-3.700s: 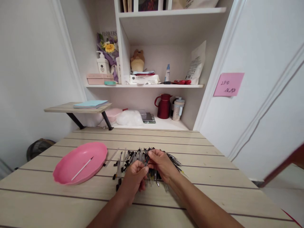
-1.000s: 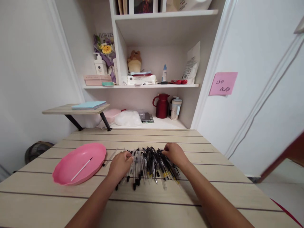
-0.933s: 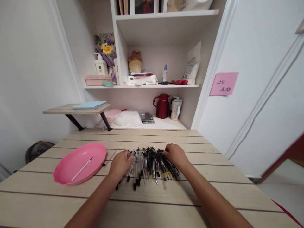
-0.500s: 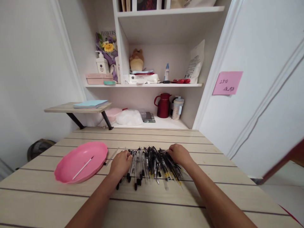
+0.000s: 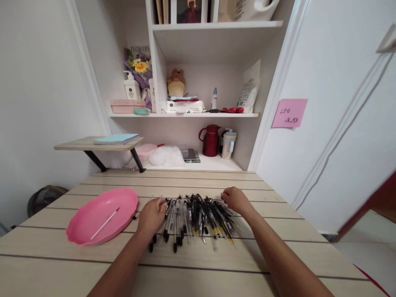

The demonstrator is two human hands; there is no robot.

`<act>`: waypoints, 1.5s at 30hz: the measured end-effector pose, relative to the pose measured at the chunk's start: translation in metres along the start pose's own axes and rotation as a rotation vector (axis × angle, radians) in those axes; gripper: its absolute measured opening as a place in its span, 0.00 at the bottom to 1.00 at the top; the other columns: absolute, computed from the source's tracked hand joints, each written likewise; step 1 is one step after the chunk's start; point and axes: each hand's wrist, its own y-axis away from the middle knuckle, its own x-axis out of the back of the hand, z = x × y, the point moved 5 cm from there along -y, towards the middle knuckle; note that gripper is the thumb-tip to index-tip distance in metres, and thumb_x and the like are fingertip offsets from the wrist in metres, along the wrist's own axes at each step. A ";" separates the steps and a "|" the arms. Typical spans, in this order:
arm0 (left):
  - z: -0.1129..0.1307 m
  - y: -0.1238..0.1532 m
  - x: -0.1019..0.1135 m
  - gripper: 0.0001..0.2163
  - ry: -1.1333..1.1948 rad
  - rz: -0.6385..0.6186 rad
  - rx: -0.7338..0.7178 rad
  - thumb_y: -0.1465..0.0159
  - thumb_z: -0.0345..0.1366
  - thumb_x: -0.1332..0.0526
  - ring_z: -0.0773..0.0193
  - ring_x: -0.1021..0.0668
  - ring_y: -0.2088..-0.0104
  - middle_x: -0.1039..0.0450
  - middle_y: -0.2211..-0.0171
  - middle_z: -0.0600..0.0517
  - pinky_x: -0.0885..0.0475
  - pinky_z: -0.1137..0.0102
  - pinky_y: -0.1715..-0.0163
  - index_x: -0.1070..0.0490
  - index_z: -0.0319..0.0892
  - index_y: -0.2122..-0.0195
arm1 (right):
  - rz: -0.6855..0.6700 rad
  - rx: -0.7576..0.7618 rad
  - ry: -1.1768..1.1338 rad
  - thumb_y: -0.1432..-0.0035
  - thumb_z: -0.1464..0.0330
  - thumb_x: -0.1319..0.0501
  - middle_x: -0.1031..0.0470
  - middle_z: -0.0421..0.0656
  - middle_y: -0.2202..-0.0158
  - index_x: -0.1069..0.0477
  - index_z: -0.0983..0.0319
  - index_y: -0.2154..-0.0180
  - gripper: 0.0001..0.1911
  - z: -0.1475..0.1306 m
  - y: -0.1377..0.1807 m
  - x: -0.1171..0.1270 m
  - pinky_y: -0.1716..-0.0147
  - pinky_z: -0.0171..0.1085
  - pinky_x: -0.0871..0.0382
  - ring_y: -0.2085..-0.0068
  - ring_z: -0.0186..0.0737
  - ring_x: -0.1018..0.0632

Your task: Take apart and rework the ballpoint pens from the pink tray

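Many pens and clear pen barrels [image 5: 194, 218], several with black caps and some with yellow bands, lie in a loose heap on the slatted wooden table [image 5: 198, 274]. My left hand [image 5: 152, 216] rests at the heap's left edge with its fingers curled; whether a pen is in them is hidden. Just off the heap's upper right side is my right hand [image 5: 236, 201], fingers bent inward and pressed together, with no pen visible in them. To the left stands a pink scalloped plate [image 5: 77, 231] with one thin white stick with a dark tip [image 5: 105, 223] lying in it.
A small raised wooden shelf [image 5: 74, 143] on black legs carries blue papers [image 5: 116, 138] at the back left. Behind the table, the white shelving holds a red jug [image 5: 210, 141], a pale cup [image 5: 229, 144] and a plastic bag [image 5: 166, 156]. A pink note [image 5: 290, 113] hangs on the right wall.
My right hand has drawn slightly away from the pens. My left hand has shifted a little left along the heap's edge. The camera has tilted up slightly.
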 end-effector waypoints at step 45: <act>-0.022 0.026 -0.002 0.29 -0.344 -0.045 0.061 0.42 0.48 0.56 0.47 0.36 0.49 0.38 0.50 0.33 0.46 0.59 0.51 0.46 0.29 0.46 | 0.148 0.158 -0.004 0.44 0.61 0.53 0.34 0.50 0.51 0.42 0.66 0.47 0.25 0.015 0.069 -0.031 0.53 0.37 0.42 0.51 0.43 0.33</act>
